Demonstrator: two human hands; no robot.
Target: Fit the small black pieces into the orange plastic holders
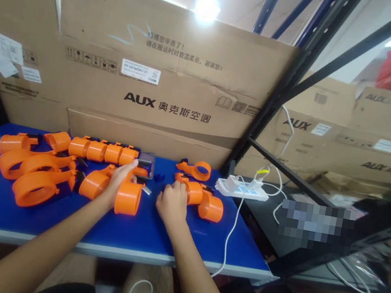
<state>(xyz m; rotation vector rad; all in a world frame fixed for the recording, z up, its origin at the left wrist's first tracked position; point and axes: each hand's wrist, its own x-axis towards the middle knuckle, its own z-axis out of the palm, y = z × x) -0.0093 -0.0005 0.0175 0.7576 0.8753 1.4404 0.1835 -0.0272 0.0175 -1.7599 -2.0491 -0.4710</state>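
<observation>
My left hand [118,184] is wrapped round an orange tape dispenser [128,199], whose ring faces me and whose far end is partly hidden by the fingers. My right hand [172,204] is closed with its fingers curled, beside a few more orange dispensers [211,209]. What those fingers hold, if anything, is hidden. Small dark blue pieces [159,178] lie between the two hands on the blue tabletop [90,229]. Just behind my left hand sits a clear plastic box [148,159].
Several orange dispensers [34,189] crowd the left of the table, with a row [97,150] behind. Another [202,171] lies back right. A white power strip [243,188] with trailing cords is at the right, by a black rack post [260,122]. Cardboard [176,82] walls the back.
</observation>
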